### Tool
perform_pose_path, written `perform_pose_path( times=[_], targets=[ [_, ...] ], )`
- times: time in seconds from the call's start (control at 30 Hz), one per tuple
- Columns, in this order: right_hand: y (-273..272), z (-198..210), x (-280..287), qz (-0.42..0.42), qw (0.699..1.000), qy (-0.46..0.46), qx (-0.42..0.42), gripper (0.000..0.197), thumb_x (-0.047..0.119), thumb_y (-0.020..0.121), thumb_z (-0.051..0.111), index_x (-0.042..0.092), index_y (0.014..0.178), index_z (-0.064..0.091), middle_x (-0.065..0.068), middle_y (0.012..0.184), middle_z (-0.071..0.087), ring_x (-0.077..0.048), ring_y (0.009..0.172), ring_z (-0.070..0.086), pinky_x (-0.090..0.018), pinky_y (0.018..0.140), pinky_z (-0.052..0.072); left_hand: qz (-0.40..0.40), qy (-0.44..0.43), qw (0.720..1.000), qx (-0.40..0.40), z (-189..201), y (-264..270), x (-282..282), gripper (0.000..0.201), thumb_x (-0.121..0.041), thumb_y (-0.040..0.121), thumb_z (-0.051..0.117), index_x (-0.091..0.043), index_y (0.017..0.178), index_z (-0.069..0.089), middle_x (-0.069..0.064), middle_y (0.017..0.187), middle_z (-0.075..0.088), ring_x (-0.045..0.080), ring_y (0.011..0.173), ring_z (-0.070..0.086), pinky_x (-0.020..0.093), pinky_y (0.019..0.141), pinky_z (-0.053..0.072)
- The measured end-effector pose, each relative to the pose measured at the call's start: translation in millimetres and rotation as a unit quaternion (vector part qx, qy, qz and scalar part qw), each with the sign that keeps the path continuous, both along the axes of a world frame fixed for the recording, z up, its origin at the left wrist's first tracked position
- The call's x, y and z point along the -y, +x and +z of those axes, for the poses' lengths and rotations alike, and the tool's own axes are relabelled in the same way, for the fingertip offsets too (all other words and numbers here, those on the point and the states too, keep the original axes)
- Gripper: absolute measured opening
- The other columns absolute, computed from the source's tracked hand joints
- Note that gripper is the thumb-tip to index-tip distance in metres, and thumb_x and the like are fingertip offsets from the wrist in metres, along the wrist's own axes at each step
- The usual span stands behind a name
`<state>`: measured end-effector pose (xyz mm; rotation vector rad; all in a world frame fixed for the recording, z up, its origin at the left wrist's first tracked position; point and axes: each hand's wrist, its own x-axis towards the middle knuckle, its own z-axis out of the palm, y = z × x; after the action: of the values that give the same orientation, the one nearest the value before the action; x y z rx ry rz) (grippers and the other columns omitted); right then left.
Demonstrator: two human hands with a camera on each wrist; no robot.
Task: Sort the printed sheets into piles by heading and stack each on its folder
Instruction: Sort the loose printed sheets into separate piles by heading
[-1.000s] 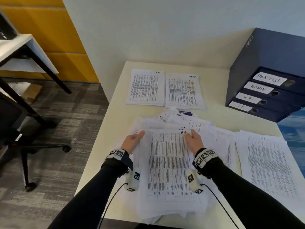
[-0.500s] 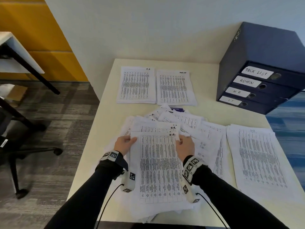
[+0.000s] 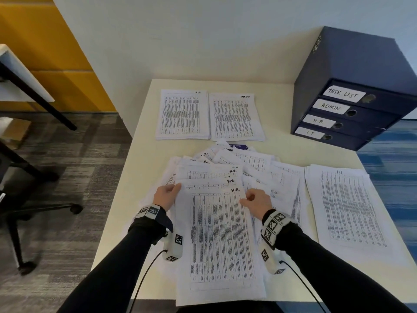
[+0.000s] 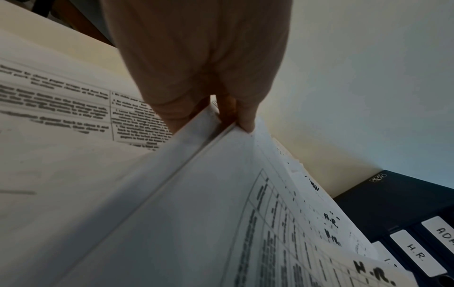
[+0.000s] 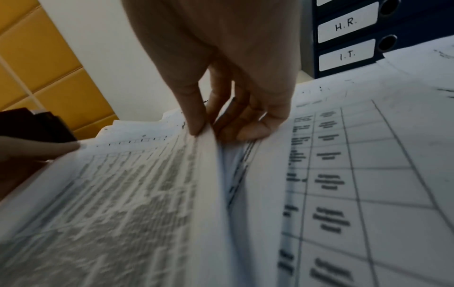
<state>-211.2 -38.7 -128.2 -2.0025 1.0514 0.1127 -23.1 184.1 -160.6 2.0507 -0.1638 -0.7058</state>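
Observation:
A sheet headed H.R. (image 3: 221,240) lies on top of a loose heap of printed sheets (image 3: 266,168) at the near middle of the table. My left hand (image 3: 168,195) pinches its left edge near the top corner, and the left wrist view shows the left hand (image 4: 221,108) with thumb and fingers clamped on a thin bundle of sheets (image 4: 196,194). My right hand (image 3: 255,198) pinches the right edge, thumb over and fingers under, as the right hand (image 5: 216,124) shows up close. Neat piles headed H.R. (image 3: 182,116), Task List (image 3: 234,117) and I.T. (image 3: 347,206) lie apart.
Stacked dark blue folders (image 3: 352,91) labelled Task List, Admin, H.R. and I.T. stand at the back right of the cream table (image 3: 140,141). A wall runs behind it. An office chair base (image 3: 40,208) and another desk (image 3: 24,73) stand on the floor to the left.
Both hands have drawn the H.R. sheet toward me, uncovering more H.R. headings on the sheets beneath. The right hand went from lying on the sheet to pinching its edge.

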Motion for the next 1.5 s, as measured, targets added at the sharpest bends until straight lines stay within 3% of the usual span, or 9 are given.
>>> perform_pose_path(
  times=[0.1, 0.23, 0.43, 0.73, 0.83, 1.03, 1.17, 1.23, 1.5],
  targets=[
    [1.8, 2.6, -3.9, -0.069, 0.997, 0.03, 0.018, 0.025, 0.009, 0.083, 0.064, 0.008, 0.107, 0.058, -0.004, 0.094, 0.057, -0.022, 0.091, 0.055, -0.023, 0.076, 0.04, 0.0, -0.003, 1.0, 0.0, -2.9, 0.4, -1.2, 0.032, -0.037, 0.088, 0.064, -0.006, 0.094, 0.069, 0.013, 0.094, 0.067, 0.029, 0.093, 0.06, 0.036, 0.088, 0.046],
    [8.0, 5.8, -13.0, -0.109, 0.992, 0.057, 0.025, 0.039, 0.015, 0.085, 0.065, 0.007, 0.121, 0.054, -0.009, 0.113, 0.06, -0.023, 0.102, 0.056, -0.024, 0.085, 0.039, 0.024, -0.017, 1.0, 0.0, -4.2, 0.5, -4.5, 0.055, -0.045, 0.078, 0.071, 0.001, 0.108, 0.066, 0.019, 0.116, 0.065, 0.035, 0.112, 0.058, 0.049, 0.102, 0.043],
    [8.7, 4.0, -22.9, -0.107, 0.993, 0.0, 0.046, 0.02, 0.015, 0.087, 0.061, 0.009, 0.105, 0.062, -0.009, 0.105, 0.066, -0.024, 0.096, 0.061, -0.029, 0.083, 0.045, 0.021, -0.013, 1.0, 0.001, 2.2, -2.7, -6.2, 0.051, -0.05, 0.072, 0.069, -0.005, 0.097, 0.068, 0.018, 0.112, 0.066, 0.034, 0.11, 0.059, 0.043, 0.099, 0.044],
    [10.8, 7.0, -28.0, -0.052, 0.994, -0.08, 0.056, 0.013, 0.024, 0.089, 0.058, 0.014, 0.094, 0.052, -0.002, 0.096, 0.051, -0.017, 0.081, 0.051, -0.027, 0.068, 0.038, 0.035, -0.024, 0.999, -0.005, -17.0, 3.2, -9.1, 0.089, -0.071, 0.053, 0.064, 0.001, 0.105, 0.067, 0.018, 0.11, 0.068, 0.035, 0.106, 0.062, 0.049, 0.099, 0.046],
    [10.4, 5.2, -29.1, -0.025, 0.993, -0.095, 0.07, 0.013, 0.022, 0.089, 0.059, 0.017, 0.081, 0.05, 0.001, 0.083, 0.055, -0.017, 0.074, 0.052, -0.028, 0.064, 0.042, 0.042, -0.029, 0.999, -0.016, -8.2, 0.5, -9.1, 0.084, -0.069, 0.058, 0.065, 0.001, 0.104, 0.067, 0.018, 0.109, 0.068, 0.034, 0.103, 0.063, 0.048, 0.097, 0.047],
    [4.0, 2.2, -17.3, -0.036, 0.997, -0.033, 0.061, 0.026, 0.022, 0.085, 0.065, 0.014, 0.07, 0.045, 0.002, 0.065, 0.045, -0.017, 0.063, 0.042, -0.025, 0.057, 0.034, 0.044, -0.029, 0.999, 0.001, 14.2, -9.4, -7.5, 0.051, -0.062, 0.07, 0.056, -0.011, 0.073, 0.062, 0.012, 0.072, 0.06, 0.028, 0.071, 0.053, 0.033, 0.065, 0.041],
    [-2.0, 2.8, -8.8, -0.035, 0.998, -0.037, 0.039, 0.01, 0.019, 0.091, 0.058, 0.014, 0.099, 0.056, -0.004, 0.083, 0.056, -0.021, 0.079, 0.053, -0.026, 0.069, 0.041, 0.037, -0.024, 0.999, -0.003, 14.1, -9.7, -7.8, 0.044, -0.046, 0.079, 0.065, -0.002, 0.086, 0.069, 0.036, 0.104, 0.06, 0.055, 0.099, 0.052, 0.059, 0.086, 0.045],
    [-4.1, 2.6, -11.9, -0.022, 0.998, -0.036, 0.041, 0.032, 0.019, 0.092, 0.056, 0.012, 0.123, 0.055, -0.007, 0.104, 0.061, -0.022, 0.094, 0.058, -0.03, 0.085, 0.047, 0.035, -0.019, 0.999, -0.001, 14.1, -9.5, -6.9, 0.04, -0.039, 0.082, 0.068, 0.0, 0.088, 0.068, 0.038, 0.108, 0.057, 0.056, 0.103, 0.05, 0.061, 0.088, 0.043],
    [1.2, -2.2, -23.4, -0.002, 0.998, -0.068, 0.018, 0.033, 0.024, 0.092, 0.052, 0.016, 0.123, 0.059, -0.007, 0.114, 0.059, -0.023, 0.107, 0.055, -0.036, 0.093, 0.046, 0.05, -0.006, 0.999, -0.006, 5.9, -6.8, -4.6, 0.03, -0.033, 0.089, 0.064, -0.004, 0.091, 0.069, 0.037, 0.112, 0.057, 0.056, 0.106, 0.05, 0.063, 0.09, 0.042]
  ],
)
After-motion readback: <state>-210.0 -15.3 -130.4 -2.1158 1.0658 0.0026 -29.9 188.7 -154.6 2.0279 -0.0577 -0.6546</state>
